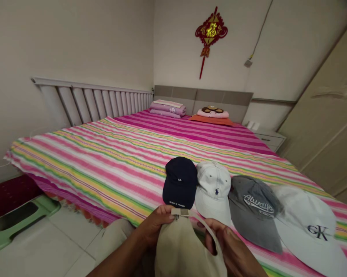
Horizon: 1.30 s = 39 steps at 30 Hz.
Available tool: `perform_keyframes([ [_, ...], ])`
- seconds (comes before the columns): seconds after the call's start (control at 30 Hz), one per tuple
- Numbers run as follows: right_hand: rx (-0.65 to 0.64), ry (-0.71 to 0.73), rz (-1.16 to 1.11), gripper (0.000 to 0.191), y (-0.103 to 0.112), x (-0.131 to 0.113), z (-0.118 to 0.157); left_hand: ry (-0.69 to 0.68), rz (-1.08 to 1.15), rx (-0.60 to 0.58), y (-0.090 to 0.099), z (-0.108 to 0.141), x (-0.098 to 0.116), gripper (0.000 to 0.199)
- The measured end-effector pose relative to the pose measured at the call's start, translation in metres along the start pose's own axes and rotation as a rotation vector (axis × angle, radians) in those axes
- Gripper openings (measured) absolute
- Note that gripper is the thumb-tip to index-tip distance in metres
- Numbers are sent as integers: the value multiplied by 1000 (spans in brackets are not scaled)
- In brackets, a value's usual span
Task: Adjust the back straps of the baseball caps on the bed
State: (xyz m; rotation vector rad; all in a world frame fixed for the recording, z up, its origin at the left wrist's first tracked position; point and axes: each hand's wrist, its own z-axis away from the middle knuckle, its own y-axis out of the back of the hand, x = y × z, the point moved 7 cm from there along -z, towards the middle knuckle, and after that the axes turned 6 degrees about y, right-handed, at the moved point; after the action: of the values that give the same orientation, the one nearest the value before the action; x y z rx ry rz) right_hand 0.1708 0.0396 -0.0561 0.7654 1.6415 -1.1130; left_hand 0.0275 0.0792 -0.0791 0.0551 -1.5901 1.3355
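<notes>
A beige baseball cap [180, 246] is held between my two hands, its back opening and adjustable strap facing up. My left hand [154, 225] pinches the strap by its metal buckle. Closed on the opposite side of the opening, my right hand [223, 240] has its fingers at the strap. Just beyond, a row of caps lies on the bed: a navy cap [180, 179], a white cap with a small blue emblem [213, 179], a grey cap with white lettering [254, 207], and a white cap marked GK [308, 223] at the right.
The bed [104, 154] has a striped cover, with folded bedding [167, 109] and a pink pillow [212, 114] by the headboard [219, 98]. A radiator [95, 102] lines the left wall. A green stool [20, 219] stands at lower left, a white nightstand [269, 138] at right.
</notes>
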Motion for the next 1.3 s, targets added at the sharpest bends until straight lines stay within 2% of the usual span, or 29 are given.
perform_keyframes([
  [0.13,49,-102,113,36,-12,2,-13,51,-86,43,-3,-1,-1,25],
  [0.33,66,-76,45,30,-27,-6,-17,75,-243,147,-9,4,7,23],
  [0.53,29,-73,-32,27,-35,-10,-16,116,-375,122,-21,7,13,22],
  [0.73,-10,-70,-69,27,-45,-11,-18,139,-276,121,-23,7,4,16],
  [1.03,89,-80,72,23,-41,-10,-16,168,-183,204,-27,8,-4,19],
  [1.2,85,-75,43,24,-45,-7,-16,161,-192,186,-22,7,-10,14],
  [1.3,93,-87,57,23,-43,-3,-17,138,-189,155,-21,6,-13,18],
])
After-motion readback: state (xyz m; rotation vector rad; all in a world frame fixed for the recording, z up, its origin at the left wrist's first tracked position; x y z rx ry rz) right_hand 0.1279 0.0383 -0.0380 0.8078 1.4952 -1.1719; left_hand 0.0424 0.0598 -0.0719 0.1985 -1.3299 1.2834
